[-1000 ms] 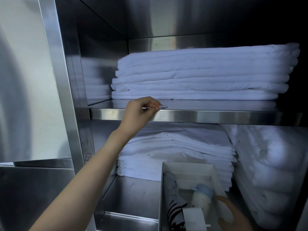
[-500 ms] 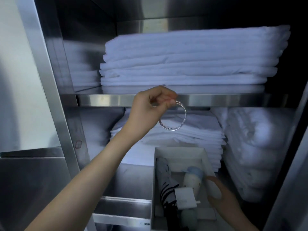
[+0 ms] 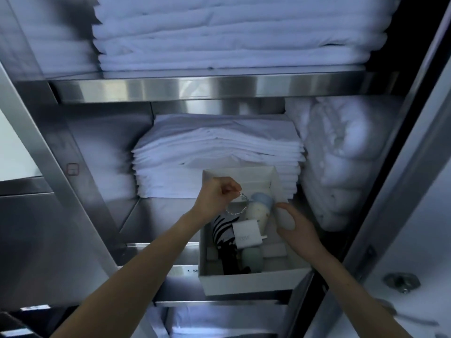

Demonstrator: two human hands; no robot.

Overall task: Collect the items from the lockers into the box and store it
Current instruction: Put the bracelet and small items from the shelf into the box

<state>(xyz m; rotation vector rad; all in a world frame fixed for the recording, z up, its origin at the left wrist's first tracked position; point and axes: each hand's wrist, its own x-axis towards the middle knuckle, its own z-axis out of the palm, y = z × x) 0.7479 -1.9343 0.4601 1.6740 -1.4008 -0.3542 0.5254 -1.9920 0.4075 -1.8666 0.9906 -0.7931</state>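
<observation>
A thin silver bangle (image 3: pixel 234 212) dangles over the open white box (image 3: pixel 253 281) (pale bottle (image 3: pixel 259 211), white charger (image 3: pixel 247 234), striped umbrella (image 3: pixel 223 228) inside) at the shelf (image 3: pixel 158 215) front edge.

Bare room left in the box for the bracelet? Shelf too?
In the box, bare strip at the far end, beyond the bottle; middle and near left crowded with umbrella and charger. On the shelf, bare steel left of the box, before the folded sheets.

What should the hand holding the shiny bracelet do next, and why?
Probably lower it a little and let go. The left hand pinches the bracelet over the open box, near the bottle, and the right hand holds the box's right wall, so the bracelet should drop inside.
</observation>
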